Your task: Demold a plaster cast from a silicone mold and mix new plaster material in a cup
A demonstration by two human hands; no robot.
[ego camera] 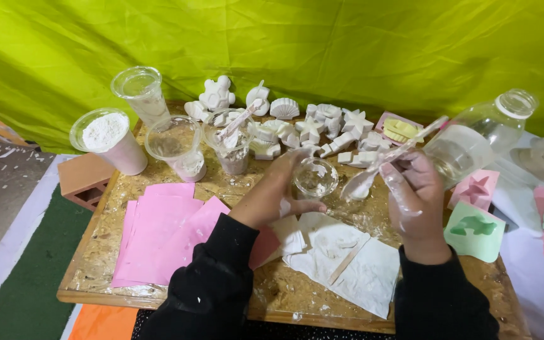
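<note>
Small clear cup (314,178): stands on the counter (96,252) near its middle, whitish residue inside, the left hand touching its side.
Left hand (276,196): curled around the near left side of the small clear cup, steadying it; fingers dusted white.
Right hand (414,192): closed around a plaster-coated stick (390,156), which slants from upper right down to lower left, its smeared tip just right of the cup.
Plaster casts (310,129): white shells, stars and a bear shape crowded along the far edge of the counter.
Plastic cups (176,146): four larger clear ones at far left, one holding white powder.
Pink sheets (162,236): stacked flat at near left.
White paper towels (347,261): crumpled beneath the hands.
Clear bottle (480,135): lies tilted at right, beyond the right hand.
</note>
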